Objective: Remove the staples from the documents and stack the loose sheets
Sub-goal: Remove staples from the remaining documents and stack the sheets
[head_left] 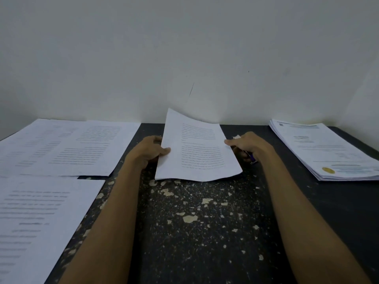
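Observation:
A printed document (pixel 196 148) is held in the middle of the dark table, its far end lifted and curling up toward the wall. My left hand (pixel 152 149) pinches its left edge with the thumb on top. My right hand (pixel 249 145) touches the right edge with its thumb, while its curled fingers hold a small tool with a purple end (pixel 252 158), partly hidden under the palm. A thick stack of documents (pixel 326 150) lies at the right. Loose printed sheets (pixel 67 148) lie spread at the left, with another sheet (pixel 39 220) nearer to me.
The table (pixel 194 232) is black with chipped, flaking paint. A pale wall stands right behind it. A small white scrap (pixel 236 137) shows just beyond my right hand.

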